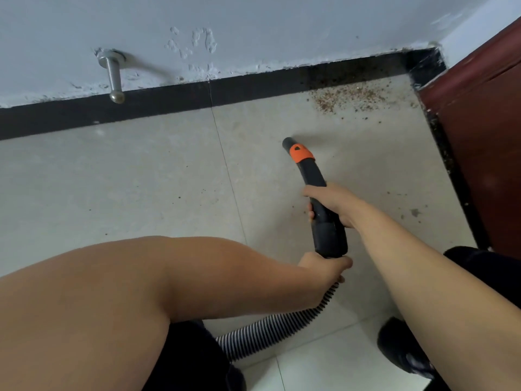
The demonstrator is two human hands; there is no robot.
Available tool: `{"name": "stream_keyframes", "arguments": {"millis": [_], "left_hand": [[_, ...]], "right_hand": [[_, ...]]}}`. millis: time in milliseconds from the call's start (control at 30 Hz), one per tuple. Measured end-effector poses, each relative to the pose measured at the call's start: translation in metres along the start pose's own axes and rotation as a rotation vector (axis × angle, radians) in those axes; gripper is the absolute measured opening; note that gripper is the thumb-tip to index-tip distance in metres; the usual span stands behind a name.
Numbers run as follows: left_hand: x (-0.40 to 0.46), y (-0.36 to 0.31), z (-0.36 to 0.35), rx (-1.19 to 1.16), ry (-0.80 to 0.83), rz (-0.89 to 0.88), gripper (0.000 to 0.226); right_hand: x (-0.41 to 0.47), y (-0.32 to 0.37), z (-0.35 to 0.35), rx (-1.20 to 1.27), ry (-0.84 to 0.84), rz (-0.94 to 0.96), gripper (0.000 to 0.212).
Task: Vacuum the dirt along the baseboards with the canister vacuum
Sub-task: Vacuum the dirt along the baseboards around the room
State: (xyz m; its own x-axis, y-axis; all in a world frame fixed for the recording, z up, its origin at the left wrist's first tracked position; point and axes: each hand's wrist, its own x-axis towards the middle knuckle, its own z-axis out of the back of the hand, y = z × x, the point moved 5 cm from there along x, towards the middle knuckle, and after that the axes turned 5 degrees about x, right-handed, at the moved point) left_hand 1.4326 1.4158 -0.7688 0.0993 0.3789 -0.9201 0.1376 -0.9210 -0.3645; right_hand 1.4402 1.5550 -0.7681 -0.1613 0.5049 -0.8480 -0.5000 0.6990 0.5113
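Observation:
A dark grey vacuum nozzle with an orange collar points at the tiled floor, its open tip a short way from the wall. My right hand grips the nozzle's middle. My left hand holds its rear end, where the ribbed black-and-white hose joins. Brown crumbs of dirt lie scattered along the black baseboard near the corner, ahead and to the right of the nozzle tip. A few specks dot the floor by the right edge.
A metal door stop sticks out of the white wall at the left. A dark red door stands at the right beside the corner. My bare knee fills the lower left; a black shoe rests at lower right.

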Motion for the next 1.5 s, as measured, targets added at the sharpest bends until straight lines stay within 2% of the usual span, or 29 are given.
{"name": "stream_keyframes", "arguments": {"millis": [100, 200, 300, 400, 533, 667, 900, 1067, 1200, 1333, 1400, 1500], "left_hand": [[0.001, 0.007, 0.009, -0.039, -0.125, 0.015, 0.016], [0.004, 0.005, 0.020, -0.082, -0.258, 0.003, 0.024], [0.014, -0.004, 0.015, 0.002, -0.263, -0.020, 0.024], [0.029, -0.021, -0.004, 0.178, -0.190, -0.039, 0.019], [0.047, -0.052, -0.021, 0.342, -0.191, -0.110, 0.029], [0.056, -0.067, -0.022, 0.372, -0.276, -0.124, 0.037], [0.066, -0.074, -0.029, 0.281, -0.399, -0.124, 0.027], [0.068, -0.078, -0.045, 0.253, -0.341, -0.100, 0.030], [0.066, -0.089, -0.045, 0.217, -0.127, -0.062, 0.035], [0.066, -0.095, -0.047, 0.137, 0.059, -0.087, 0.031], [0.068, -0.089, -0.054, 0.111, 0.069, -0.094, 0.033], [0.073, -0.081, -0.063, 0.116, 0.001, -0.107, 0.031]], "right_hand": [[0.002, 0.008, -0.031, -0.087, 0.139, 0.020, 0.011], [0.005, 0.019, -0.051, -0.105, 0.222, 0.041, 0.010], [0.012, 0.014, -0.026, 0.014, 0.152, 0.038, 0.011], [0.021, -0.002, 0.029, 0.195, -0.008, 0.054, 0.012], [0.035, -0.011, 0.082, 0.436, -0.154, 0.067, 0.015], [0.047, 0.000, 0.089, 0.437, -0.152, 0.081, 0.014], [0.063, 0.019, 0.091, 0.331, -0.041, 0.100, 0.013], [0.067, 0.015, 0.104, 0.301, -0.013, 0.081, 0.012], [0.070, 0.023, 0.107, 0.267, 0.036, 0.075, 0.012], [0.073, 0.035, 0.103, 0.241, 0.122, 0.042, 0.014], [0.072, 0.032, 0.101, 0.219, 0.168, 0.020, 0.015], [0.071, 0.023, 0.105, 0.193, 0.176, 0.021, 0.014]]}}
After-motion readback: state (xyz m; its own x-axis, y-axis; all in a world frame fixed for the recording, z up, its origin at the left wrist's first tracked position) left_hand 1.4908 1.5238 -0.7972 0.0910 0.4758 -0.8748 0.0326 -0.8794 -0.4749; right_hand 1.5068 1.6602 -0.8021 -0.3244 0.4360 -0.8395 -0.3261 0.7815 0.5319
